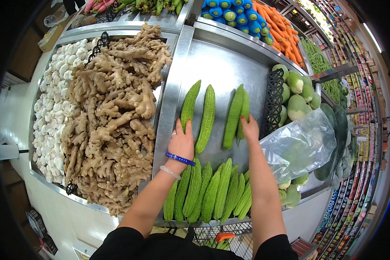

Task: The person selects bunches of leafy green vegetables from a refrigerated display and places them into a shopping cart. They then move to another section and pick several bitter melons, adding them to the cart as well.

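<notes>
My left hand [181,143] lies over the lower end of a bitter melon [190,100] on the steel display tray [211,61]; its palm side is hidden. Just right of it lies a second bitter melon [206,118], tilted slightly. My right hand [250,128] has its fingers at the right-hand one of two side-by-side bitter melons [234,117], which look slightly blurred; the grip is partly hidden. Nearer to me, a row of bitter melons [209,195] lies along the tray's front edge, below and between my forearms.
Ginger [117,97] and garlic [58,97] fill the left bin. A black plastic divider [273,97] stands at the right, beside green radishes [297,105] and a clear plastic bag [299,146]. Carrots [279,29] lie beyond. A wire cart [240,235] is close to my body.
</notes>
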`<action>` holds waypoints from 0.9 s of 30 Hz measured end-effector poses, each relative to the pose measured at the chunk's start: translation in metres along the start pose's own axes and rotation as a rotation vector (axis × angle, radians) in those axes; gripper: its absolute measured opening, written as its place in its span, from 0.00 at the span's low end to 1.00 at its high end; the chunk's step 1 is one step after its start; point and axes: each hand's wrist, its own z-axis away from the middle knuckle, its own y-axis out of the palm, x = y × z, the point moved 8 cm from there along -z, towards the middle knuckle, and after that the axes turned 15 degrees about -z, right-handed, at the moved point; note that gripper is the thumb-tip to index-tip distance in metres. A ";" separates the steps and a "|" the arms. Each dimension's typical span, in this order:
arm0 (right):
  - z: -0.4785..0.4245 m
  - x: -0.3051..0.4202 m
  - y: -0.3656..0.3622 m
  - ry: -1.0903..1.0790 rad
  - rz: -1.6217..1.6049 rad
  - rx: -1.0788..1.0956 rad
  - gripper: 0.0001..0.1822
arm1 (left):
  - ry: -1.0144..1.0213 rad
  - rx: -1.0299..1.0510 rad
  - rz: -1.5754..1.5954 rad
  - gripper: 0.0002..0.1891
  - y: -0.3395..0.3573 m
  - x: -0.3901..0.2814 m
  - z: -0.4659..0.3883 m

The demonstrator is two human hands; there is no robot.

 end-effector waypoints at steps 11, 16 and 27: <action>0.092 0.103 0.086 -0.112 -0.163 0.147 0.52 | 0.003 0.086 -0.168 0.37 0.006 0.001 0.009; 0.121 0.098 0.058 -0.112 0.000 0.079 0.40 | 0.359 -0.227 -0.287 0.32 -0.016 -0.027 0.035; 0.513 -0.019 -0.208 0.029 -0.329 -0.786 0.13 | 0.618 -0.323 -0.201 0.27 -0.048 -0.071 0.057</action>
